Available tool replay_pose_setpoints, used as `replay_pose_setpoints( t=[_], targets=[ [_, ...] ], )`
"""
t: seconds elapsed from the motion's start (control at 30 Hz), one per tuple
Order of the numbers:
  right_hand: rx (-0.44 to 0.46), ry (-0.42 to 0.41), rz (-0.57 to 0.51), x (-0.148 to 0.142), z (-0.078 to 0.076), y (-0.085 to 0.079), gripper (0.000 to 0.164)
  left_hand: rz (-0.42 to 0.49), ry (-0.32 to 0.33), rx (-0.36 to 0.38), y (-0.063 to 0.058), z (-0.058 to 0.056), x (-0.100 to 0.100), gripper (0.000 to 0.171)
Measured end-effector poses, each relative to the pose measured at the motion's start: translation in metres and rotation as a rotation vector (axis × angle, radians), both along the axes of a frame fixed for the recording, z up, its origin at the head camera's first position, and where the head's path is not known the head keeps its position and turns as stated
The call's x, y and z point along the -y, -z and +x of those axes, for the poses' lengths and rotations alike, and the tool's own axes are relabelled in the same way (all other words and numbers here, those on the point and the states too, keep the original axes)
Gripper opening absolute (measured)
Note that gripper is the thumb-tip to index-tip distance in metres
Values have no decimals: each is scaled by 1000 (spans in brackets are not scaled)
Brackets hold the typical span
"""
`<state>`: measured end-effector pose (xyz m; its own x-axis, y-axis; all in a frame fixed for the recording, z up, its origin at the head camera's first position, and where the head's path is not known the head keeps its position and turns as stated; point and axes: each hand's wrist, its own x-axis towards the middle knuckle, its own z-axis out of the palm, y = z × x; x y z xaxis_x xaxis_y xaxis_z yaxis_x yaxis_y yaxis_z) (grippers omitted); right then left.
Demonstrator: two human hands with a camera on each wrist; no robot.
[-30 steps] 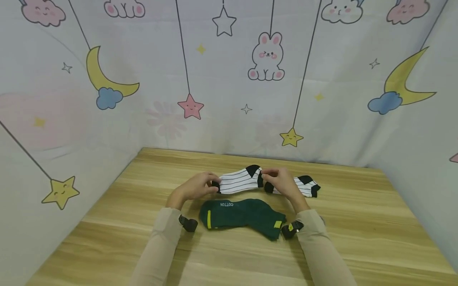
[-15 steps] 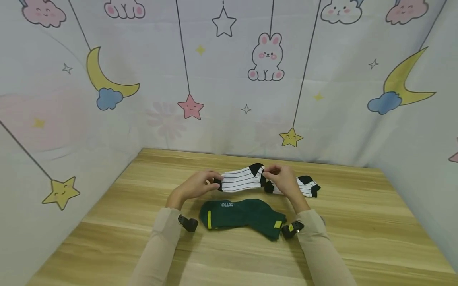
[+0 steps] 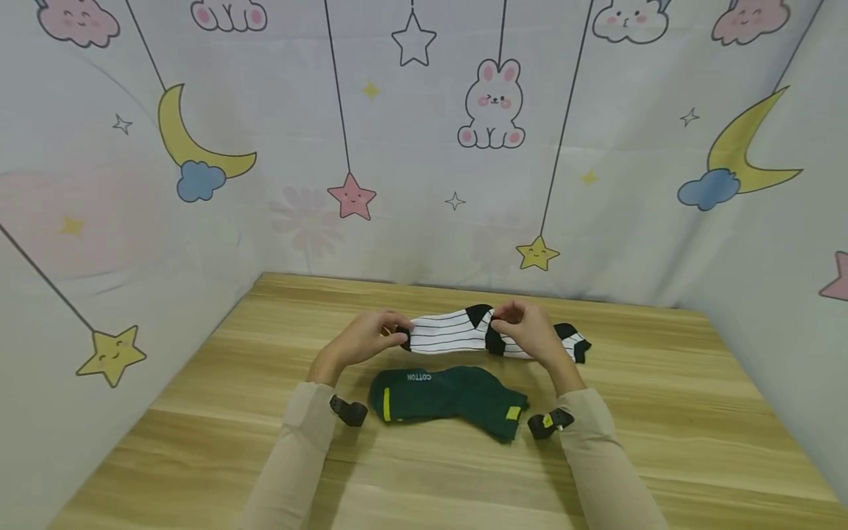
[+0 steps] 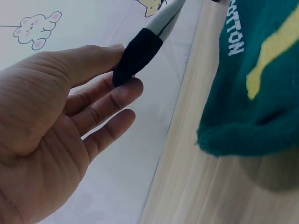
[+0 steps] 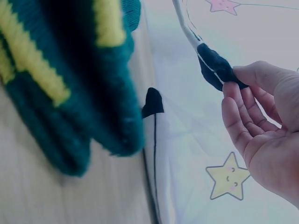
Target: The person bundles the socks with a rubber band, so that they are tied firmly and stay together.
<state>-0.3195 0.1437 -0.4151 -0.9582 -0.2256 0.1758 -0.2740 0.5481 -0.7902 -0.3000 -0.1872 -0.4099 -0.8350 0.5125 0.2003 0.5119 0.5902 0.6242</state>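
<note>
A white ankle sock (image 3: 447,333) with thin black stripes and black toe, heel and cuff is stretched sideways between both hands. My left hand (image 3: 366,337) pinches its black toe (image 4: 138,56) between thumb and fingers. The black cuff (image 5: 216,67) is pinched by my right hand (image 3: 533,335). In the right wrist view the sock hangs above the table. A second striped sock (image 3: 573,343) lies behind and partly under my right hand, its toe overlapped by the held sock's cuff. Nearer to me lies a dark green sock (image 3: 444,397) with yellow bands and the word COTTON.
All of this is on a wood-grain table (image 3: 662,412). A white curtain (image 3: 424,162) printed with moons, stars and rabbits closes off the back and sides. Each sleeve carries a black wrist camera (image 3: 348,411) near its cuff.
The striped sock has come up off the table and shifted a little to the right with both hands. Its cuff now overlaps the second sock's toe. The green sock stays put.
</note>
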Motion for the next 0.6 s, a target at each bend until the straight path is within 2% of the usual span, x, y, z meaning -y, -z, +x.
replay_pose_setpoints(
  t=[0.6],
  targets=[
    [-18, -108, 12, -13, 16, -14, 14, 69, -6, -13, -3, 1, -6, 14]
  ],
)
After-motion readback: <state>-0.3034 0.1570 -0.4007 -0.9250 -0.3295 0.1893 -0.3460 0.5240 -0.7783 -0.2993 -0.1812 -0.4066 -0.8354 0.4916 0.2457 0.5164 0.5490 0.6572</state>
